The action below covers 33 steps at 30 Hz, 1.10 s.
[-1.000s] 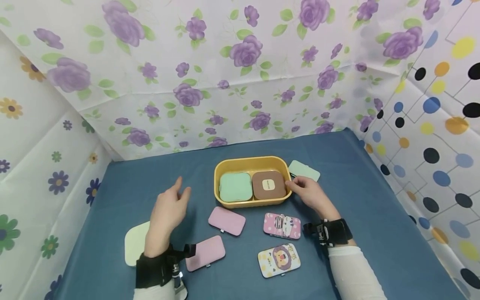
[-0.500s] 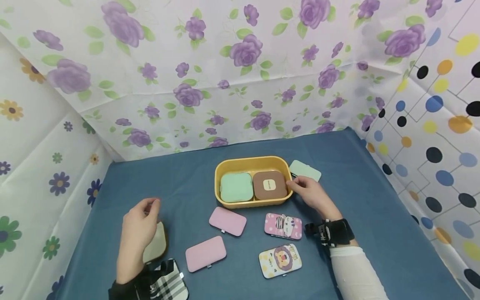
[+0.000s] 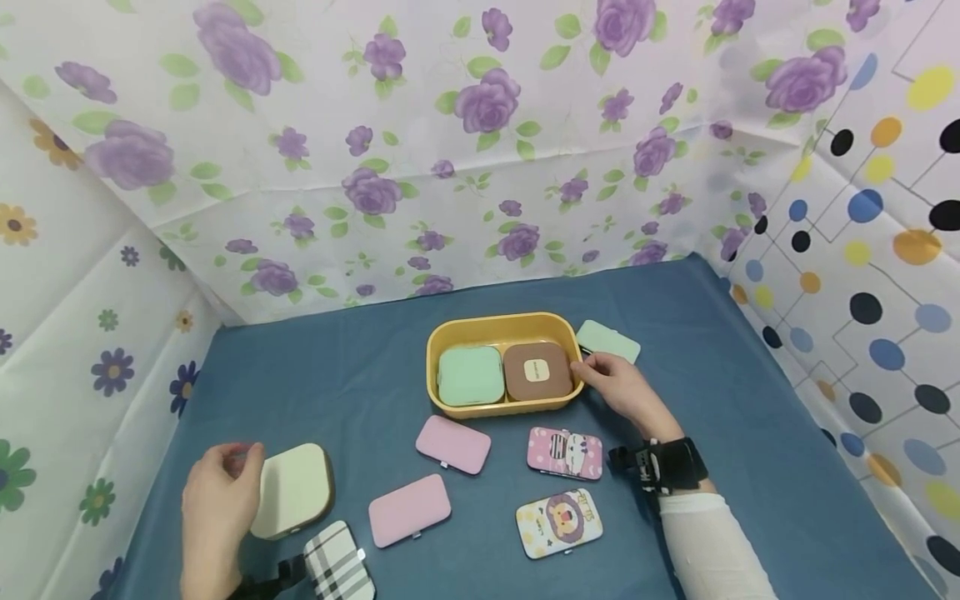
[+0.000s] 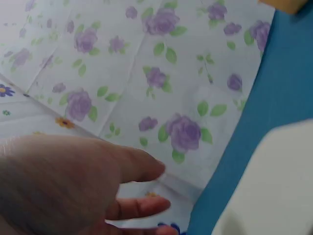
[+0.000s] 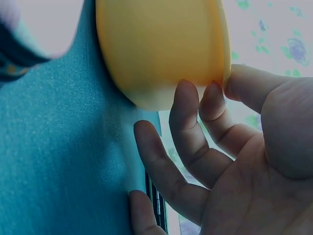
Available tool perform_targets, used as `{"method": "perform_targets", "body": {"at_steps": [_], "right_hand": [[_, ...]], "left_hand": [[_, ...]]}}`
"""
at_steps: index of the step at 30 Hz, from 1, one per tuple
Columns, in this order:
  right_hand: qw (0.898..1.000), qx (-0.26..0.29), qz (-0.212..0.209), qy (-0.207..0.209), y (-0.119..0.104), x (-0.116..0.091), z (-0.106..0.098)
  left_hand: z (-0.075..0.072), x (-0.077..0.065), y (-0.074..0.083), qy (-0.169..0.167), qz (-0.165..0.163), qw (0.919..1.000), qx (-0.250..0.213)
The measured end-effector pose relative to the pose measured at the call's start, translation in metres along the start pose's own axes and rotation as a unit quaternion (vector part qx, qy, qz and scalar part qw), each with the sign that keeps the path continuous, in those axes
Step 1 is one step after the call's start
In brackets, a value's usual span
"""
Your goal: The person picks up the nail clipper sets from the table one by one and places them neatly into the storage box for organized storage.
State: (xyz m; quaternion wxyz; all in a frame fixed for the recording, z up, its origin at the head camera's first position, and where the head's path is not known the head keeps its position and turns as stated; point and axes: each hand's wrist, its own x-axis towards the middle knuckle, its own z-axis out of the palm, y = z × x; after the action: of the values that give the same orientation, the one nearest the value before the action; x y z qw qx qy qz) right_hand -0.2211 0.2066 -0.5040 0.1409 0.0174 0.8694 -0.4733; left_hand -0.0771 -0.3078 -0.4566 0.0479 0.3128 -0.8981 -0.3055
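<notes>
Grips with the right hand (image 3: 617,390) the right rim of the yellow bin (image 3: 487,335), set on the blue cloth (image 3: 360,358) and containing a green case (image 3: 471,377) and brown case (image 3: 546,387). Holds the left hand (image 3: 221,504) relaxed, with fingers loosely bent, near the cream case (image 3: 296,492).

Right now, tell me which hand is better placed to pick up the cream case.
Probably the left hand: it is close beside the cream case and holds nothing, while the right hand is farther off, pinching the yellow tray.
</notes>
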Motion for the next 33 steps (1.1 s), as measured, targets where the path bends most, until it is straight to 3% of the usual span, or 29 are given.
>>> {"method": "perform_targets", "body": {"at_steps": [3, 8, 16, 20, 27, 33], "right_hand": [[1.0, 0.003, 0.001, -0.002, 0.0, 0.001, 0.0], [1.0, 0.002, -0.007, -0.003, 0.002, 0.002, 0.0], [1.0, 0.002, -0.007, -0.001, 0.002, 0.0, 0.0], [1.0, 0.002, -0.006, -0.003, 0.001, 0.0, 0.0], [1.0, 0.005, 0.002, -0.007, 0.001, 0.001, -0.001], [1.0, 0.002, -0.004, -0.005, 0.002, 0.001, -0.002]], "left_hand": [[0.0, 0.004, -0.015, -0.045, -0.031, 0.9983, 0.02], [0.004, 0.007, -0.033, -0.132, -0.043, 0.9889, 0.053], [0.008, 0.009, -0.033, -0.206, -0.033, 0.974, 0.087], [0.006, 0.008, -0.028, -0.225, -0.042, 0.9692, 0.091], [0.005, 0.01, -0.028, -0.218, -0.052, 0.9701, 0.093], [0.005, 0.012, -0.025, -0.227, -0.04, 0.969, 0.089]]}}
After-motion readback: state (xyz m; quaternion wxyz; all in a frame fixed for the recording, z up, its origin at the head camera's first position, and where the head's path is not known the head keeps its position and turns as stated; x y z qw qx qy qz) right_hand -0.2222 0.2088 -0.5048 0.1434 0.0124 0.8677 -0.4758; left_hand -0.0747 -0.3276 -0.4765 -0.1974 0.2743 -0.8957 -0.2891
